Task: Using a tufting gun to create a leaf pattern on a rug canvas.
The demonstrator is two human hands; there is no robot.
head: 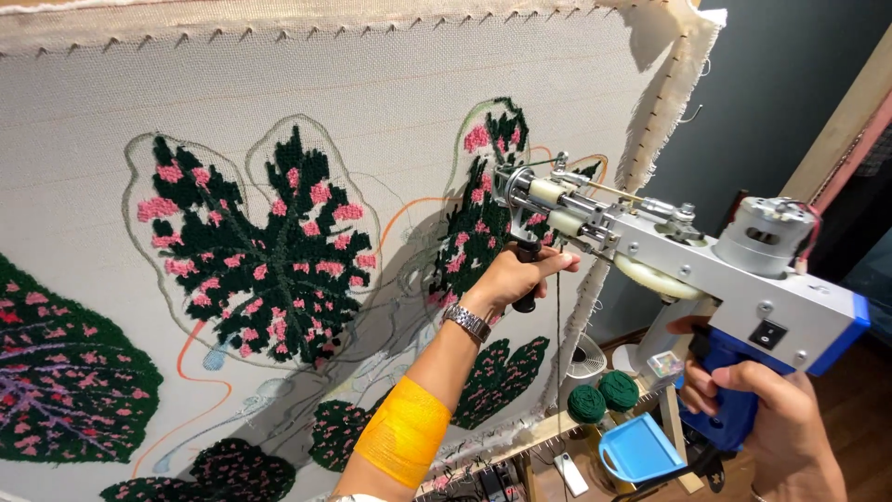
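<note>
Gripping tufting gun [669,256], hands [520,276] at both handles

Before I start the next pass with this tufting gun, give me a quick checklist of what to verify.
1. Left hand on the front handle: ok.
2. Right hand on the blue grip: ok.
3. Tufting gun needle against the cloth: cannot tell, the tip is hidden.
4. Yarn hanging free from the gun: ok.
5. Cloth stretched flat on its frame: ok.
6. Finger on the trigger: cannot tell.
</note>
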